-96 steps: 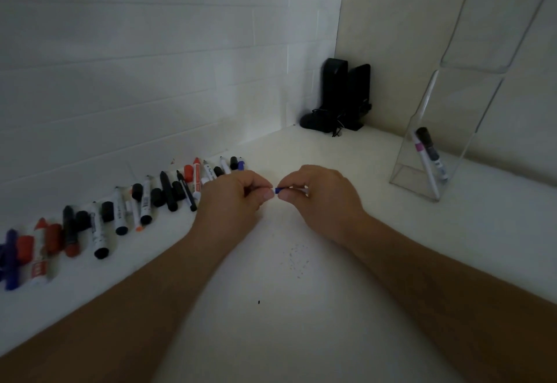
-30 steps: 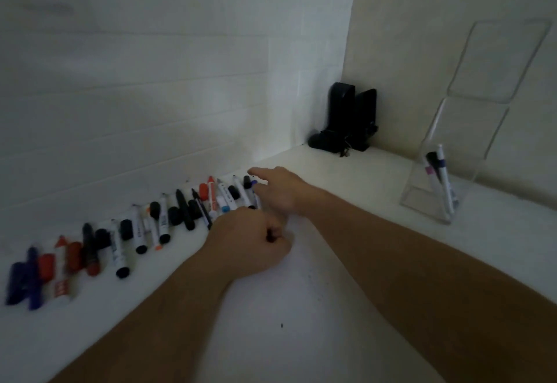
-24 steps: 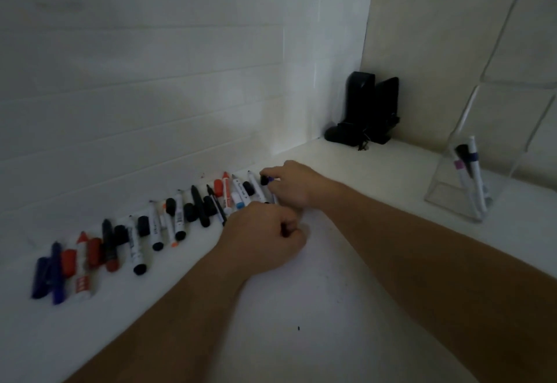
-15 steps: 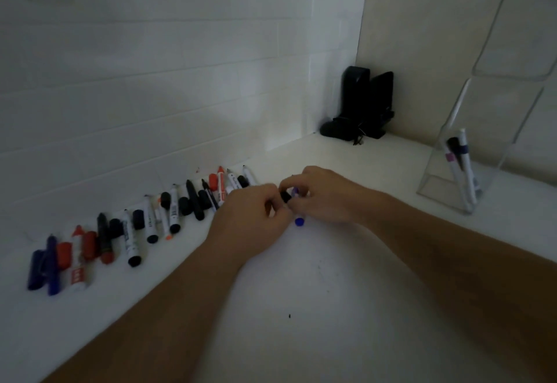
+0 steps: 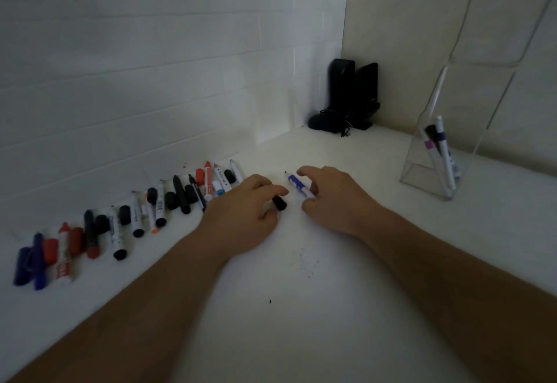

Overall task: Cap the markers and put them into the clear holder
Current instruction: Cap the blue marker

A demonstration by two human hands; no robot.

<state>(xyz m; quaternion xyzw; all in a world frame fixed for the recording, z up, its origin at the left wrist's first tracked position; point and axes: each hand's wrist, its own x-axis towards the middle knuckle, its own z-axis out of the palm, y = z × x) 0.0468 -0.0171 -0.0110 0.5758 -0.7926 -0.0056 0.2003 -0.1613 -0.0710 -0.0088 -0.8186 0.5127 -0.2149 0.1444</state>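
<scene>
Your left hand [image 5: 241, 211] pinches a black cap [image 5: 279, 202] at the fingertips, cap low over the white counter [image 5: 301, 322]. Your right hand [image 5: 330, 199] grasps an uncapped blue-banded marker [image 5: 297, 184], tip pointing away toward the wall. Cap and tip are apart and not lined up.

Risks:
- Can't tell if a black cap belongs on this marker. A wrong cap may sit loose or not click on.
- Cap's open end isn't visibly facing the tip. Push now and you'll likely ink your fingers or the counter.
- Pinch is only at the cap's edge, so it could slip and roll into the marker row [image 5: 168, 202].
- Clear holder [image 5: 428, 177] is off to the right with two markers leaning inside; a careless drop could nudge it.
</scene>
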